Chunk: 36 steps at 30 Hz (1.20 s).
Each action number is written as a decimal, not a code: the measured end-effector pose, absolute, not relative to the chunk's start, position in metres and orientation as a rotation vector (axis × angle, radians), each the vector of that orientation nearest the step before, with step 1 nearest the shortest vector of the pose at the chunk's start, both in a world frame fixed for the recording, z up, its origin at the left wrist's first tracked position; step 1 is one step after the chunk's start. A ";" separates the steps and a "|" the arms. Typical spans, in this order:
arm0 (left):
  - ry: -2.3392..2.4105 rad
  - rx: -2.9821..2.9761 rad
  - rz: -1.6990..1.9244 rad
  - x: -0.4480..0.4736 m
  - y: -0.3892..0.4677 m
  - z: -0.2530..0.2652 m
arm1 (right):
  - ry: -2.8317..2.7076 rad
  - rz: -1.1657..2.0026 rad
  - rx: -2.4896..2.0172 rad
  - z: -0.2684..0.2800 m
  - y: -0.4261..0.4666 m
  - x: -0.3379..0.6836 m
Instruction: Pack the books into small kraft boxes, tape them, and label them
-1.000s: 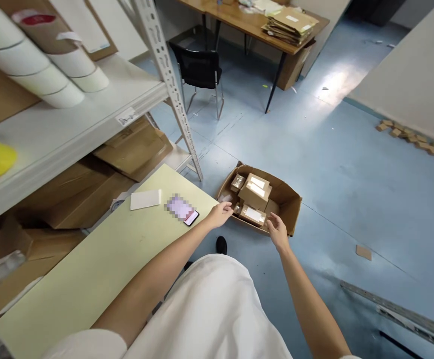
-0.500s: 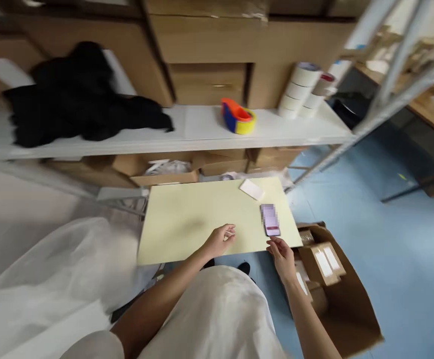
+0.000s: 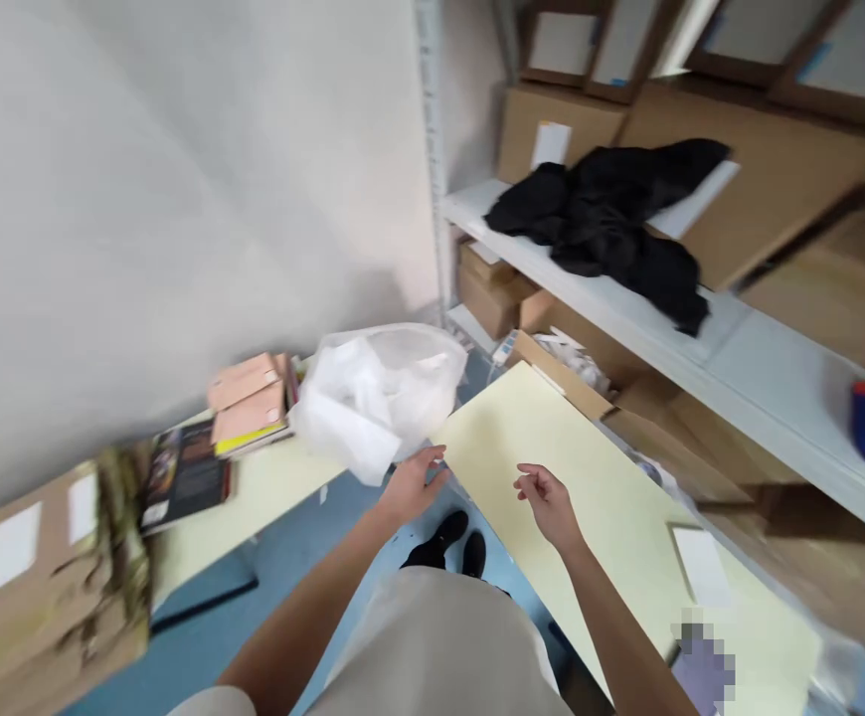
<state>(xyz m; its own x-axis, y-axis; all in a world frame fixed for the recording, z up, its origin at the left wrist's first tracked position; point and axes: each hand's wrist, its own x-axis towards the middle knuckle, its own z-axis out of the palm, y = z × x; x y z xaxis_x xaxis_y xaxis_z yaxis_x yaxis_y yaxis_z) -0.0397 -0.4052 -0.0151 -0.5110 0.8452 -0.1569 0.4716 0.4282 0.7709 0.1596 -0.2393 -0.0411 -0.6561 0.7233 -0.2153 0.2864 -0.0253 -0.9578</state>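
Note:
My left hand [image 3: 413, 485] hovers at the near-left edge of a pale yellow table [image 3: 589, 477], its fingers apart and holding nothing. Just beyond it lies a translucent white plastic bag [image 3: 422, 373] with white sheet-like material inside. Above the tabletop is my right hand [image 3: 550, 505], fingers loosely bent and apart, with nothing visible in them. A flat white rectangular item [image 3: 701, 565] rests on the table to its right. Closer to me, a phone [image 3: 705, 671] is partly blurred out and partly covered by my right forearm.
A second pale table [image 3: 268, 497] along the wall bears stacked books [image 3: 250, 398], a dark book [image 3: 188, 472] and large cardboard pieces [image 3: 37, 587]. On the right, a white shelf [image 3: 782, 388] holds black cloth [image 3: 618, 214] and cardboard boxes. Open cartons [image 3: 648, 438] stand below.
My view has swung left, bringing the wall, plastic bag and book table into sight. Both hands are now farther left, and the right hand is away from the phone.

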 end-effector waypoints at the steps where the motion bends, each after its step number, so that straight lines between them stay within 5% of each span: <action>1: 2.204 1.063 0.937 -0.039 -0.420 -0.014 | -1.969 1.757 -1.001 -0.042 -0.241 0.148; 11: 2.617 0.532 0.966 -0.052 -0.557 0.002 | -2.568 1.834 -0.296 -0.028 -0.301 0.034; 23: 2.986 0.607 0.874 -0.223 -0.653 -0.021 | -2.955 0.983 0.373 0.006 -0.432 -0.171; 36: 2.830 0.816 0.487 -0.399 -0.633 -0.062 | -3.298 0.638 0.031 -0.041 -0.477 -0.339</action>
<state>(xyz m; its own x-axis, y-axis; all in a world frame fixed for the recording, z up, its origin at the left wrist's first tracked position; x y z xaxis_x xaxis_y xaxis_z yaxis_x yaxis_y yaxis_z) -0.3990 -0.6328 -0.0618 -0.8393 0.5405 -0.0591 0.4896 0.7986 0.3501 -0.3392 -0.4774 -0.0408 -0.9762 -0.0589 -0.2086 0.0231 0.9285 -0.3705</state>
